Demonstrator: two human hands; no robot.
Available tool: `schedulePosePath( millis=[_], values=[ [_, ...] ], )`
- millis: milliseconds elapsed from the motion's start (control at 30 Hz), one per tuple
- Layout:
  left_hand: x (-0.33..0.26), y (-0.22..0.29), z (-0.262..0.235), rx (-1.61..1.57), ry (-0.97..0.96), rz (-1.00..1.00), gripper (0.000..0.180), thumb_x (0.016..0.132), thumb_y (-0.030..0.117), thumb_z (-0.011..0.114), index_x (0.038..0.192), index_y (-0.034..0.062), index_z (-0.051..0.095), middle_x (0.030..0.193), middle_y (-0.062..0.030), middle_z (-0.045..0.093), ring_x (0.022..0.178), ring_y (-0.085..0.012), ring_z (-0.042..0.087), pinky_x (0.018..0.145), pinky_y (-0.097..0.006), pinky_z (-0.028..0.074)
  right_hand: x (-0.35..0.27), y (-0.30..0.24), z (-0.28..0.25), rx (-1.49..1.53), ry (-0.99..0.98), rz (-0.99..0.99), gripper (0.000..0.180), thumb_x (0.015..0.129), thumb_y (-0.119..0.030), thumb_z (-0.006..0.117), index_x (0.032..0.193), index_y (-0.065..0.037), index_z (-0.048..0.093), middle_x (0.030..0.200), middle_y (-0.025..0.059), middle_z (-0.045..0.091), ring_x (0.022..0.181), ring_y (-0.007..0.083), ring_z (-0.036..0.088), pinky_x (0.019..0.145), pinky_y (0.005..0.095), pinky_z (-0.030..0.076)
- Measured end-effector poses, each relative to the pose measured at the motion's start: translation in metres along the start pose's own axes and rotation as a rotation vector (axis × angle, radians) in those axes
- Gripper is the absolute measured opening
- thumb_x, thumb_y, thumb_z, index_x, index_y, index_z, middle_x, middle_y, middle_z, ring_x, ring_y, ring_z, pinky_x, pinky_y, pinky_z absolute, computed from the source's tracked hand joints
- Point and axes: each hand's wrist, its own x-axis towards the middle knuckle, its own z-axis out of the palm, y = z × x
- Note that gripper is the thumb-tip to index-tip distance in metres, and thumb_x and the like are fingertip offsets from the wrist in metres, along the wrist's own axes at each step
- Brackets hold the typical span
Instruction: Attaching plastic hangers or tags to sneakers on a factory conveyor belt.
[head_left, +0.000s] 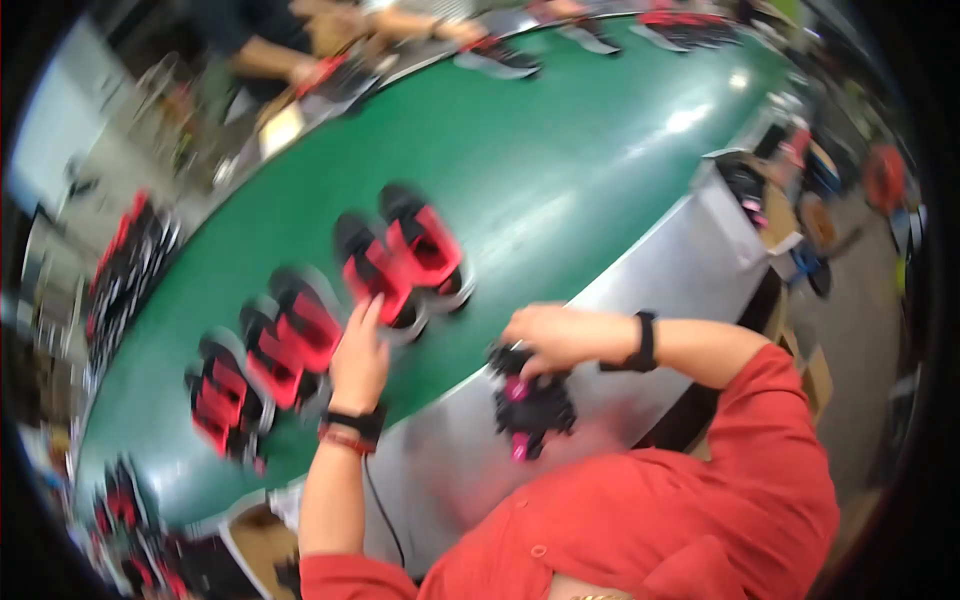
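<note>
- My left hand (360, 360) lies flat on the green conveyor belt (560, 170), fingers (372, 312) stretched and held together, tips touching the red-and-black sandal (378, 270) at 12 o'clock from my wrist.
- My right hand (545, 335) curls over a black-and-pink sandal (528, 405), fingers pinching its top end; it hangs at 6 o'clock from that hand, over the silver worktop edge (640, 300), off the belt.
- Handling, my judgement: the sandal looks light, with a foam-type sole and straps that flex; not fragile, and not slippery where the sole is textured. Best hold is across the sole sides or by the strap, as I have it now.
- Count on the belt near me: six red-and-black sandals, in three pairs. One pair is at my left fingertips, a middle pair (292, 335) at 9 o'clock of my left hand, and a third pair (222, 400) at 8 o'clock.
- The picture is motion-blurred, so six is my best count.
- One black-and-pink sandal in my right hand; it could be two pressed together, I cannot tell.
- More sandals (590, 35) sit far up the belt at 12 o'clock, too blurred to count.
- Another person's arms (300, 60) work at 11 o'clock across the belt.
- Stacked red-and-black sandals (125, 265) lie beyond the belt at 9 o'clock.
</note>
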Motion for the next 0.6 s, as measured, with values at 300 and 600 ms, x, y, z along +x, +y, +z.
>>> schedulePosePath(
  millis=[300, 600],
  values=[
    [-0.03, -0.064, -0.005, -0.251, 0.025, 0.091, 0.021, 0.07, -0.008, 0.061, 0.089, 0.0023, 0.059, 0.088, -0.0146, 0.063, 0.082, -0.0347, 0.063, 0.072, -0.038, 0.05, -0.002, -0.024, 0.041, 0.174, 0.074, 0.011, 0.027, 0.068, -0.017, 0.073, 0.083, 0.001, 0.06, 0.08, 0.0166, 0.063, 0.08, 0.0351, 0.063, 0.069, 0.0425, 0.049],
    [-0.066, -0.052, -0.016, -0.163, 0.042, 0.097, 0.018, 0.072, -0.007, 0.059, 0.086, 0.0038, 0.06, 0.09, -0.0125, 0.061, 0.082, -0.0342, 0.062, 0.071, -0.039, 0.051, 0.026, -0.042, -0.006, 0.54, -0.101, 0.036, 0.02, 0.082, -0.019, 0.063, 0.09, -0.001, 0.058, 0.074, 0.0101, 0.065, 0.068, 0.0223, 0.064, 0.059, 0.0367, 0.049]
  ],
)
